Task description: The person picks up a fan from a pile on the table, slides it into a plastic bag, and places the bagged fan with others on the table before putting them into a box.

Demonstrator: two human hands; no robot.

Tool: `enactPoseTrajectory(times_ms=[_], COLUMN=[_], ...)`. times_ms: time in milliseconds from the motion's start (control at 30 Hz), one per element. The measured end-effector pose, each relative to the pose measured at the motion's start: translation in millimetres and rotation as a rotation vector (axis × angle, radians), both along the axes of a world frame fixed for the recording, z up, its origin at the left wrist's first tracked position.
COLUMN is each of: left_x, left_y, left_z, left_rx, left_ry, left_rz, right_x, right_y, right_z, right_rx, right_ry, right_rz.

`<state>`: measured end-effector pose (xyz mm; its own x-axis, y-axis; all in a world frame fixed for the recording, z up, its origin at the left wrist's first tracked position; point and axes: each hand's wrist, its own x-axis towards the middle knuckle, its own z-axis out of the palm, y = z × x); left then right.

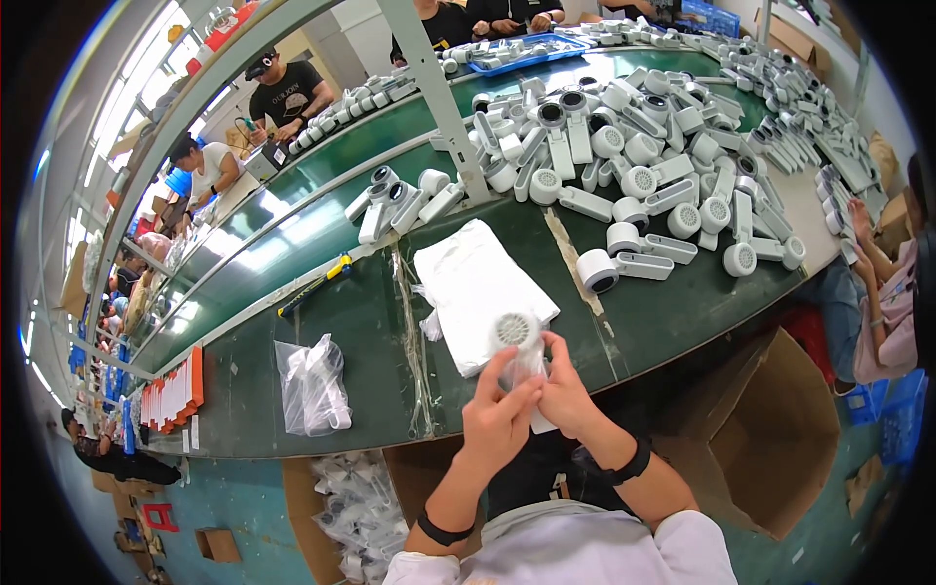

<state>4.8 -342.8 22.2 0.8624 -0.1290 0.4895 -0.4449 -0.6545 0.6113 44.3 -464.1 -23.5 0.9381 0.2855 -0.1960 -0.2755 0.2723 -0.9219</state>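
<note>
Both hands grasp one small white fan (514,331), its round grille facing up and its handle partly covered by the fingers and what looks like clear film. The left hand (499,414) pinches the handle below the head; the right hand (565,390) closes round it from the other side. The fan is held at the near edge of the green workbench (369,327), its head above the near-right edge of a white stack (478,268) of thin, flat pieces; whether it touches the stack cannot be told.

Left of the stack runs a strip of bare green top, crossed by worn tape (414,356), as far as a clear bag of white parts (314,385) lying close to the near edge. Farther along, orange-and-white boxes (174,395) stand in a row by the left end. A yellow-and-black cutter (317,285) lies slantwise toward the back edge.

Right of the stack, a narrower green strip separates it from a heap of fans (639,146), which fills the back right and nears the curved front edge. Beneath that edge, an open carton (770,419) stands to the right of the person, and a carton of bagged pieces (361,512) to the left.
</note>
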Motion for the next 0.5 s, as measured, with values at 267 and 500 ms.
enactPoseTrajectory(times_ms=[267,500], left_x=[-21.2,-4.8], left_y=[17.9,10.3], left_z=[-26.2,-28.3], left_rx=[-1.078,-1.439], left_ry=[0.335,0.623], left_rz=[-0.256,-0.154], right_x=[8.5,-5.9], right_y=[-2.5,28.5], right_z=[14.0,28.3], right_rx=[0.172,-0.237], right_ry=[-0.139,-0.489], right_rz=[-0.201,-0.284])
